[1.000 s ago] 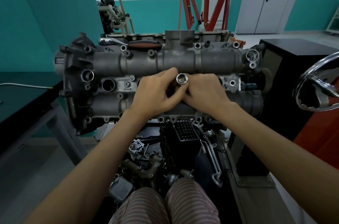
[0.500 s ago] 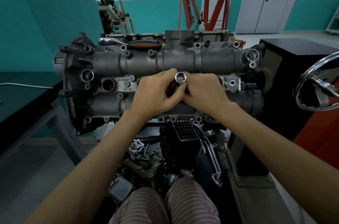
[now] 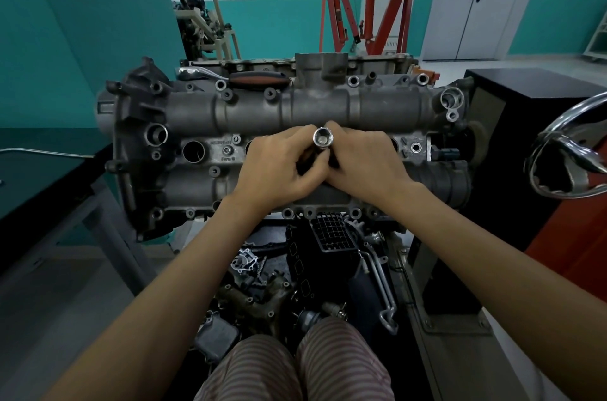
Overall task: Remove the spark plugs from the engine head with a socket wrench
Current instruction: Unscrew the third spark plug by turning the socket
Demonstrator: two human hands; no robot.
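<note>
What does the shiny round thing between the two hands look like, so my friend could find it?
Find the big grey engine head across the middle. Over its centre the left hand and right hand meet, fingers curled round the socket. It is a bright silver tube with its open, hollow end facing up, far shinier than the dull metal around it.

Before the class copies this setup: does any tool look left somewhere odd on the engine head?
Yes. A ratchet wrench with a black-and-orange handle lies loose along the far top edge of the engine head, untouched. Both hands, left hand and right hand, hold the socket over a plug well instead.
</note>
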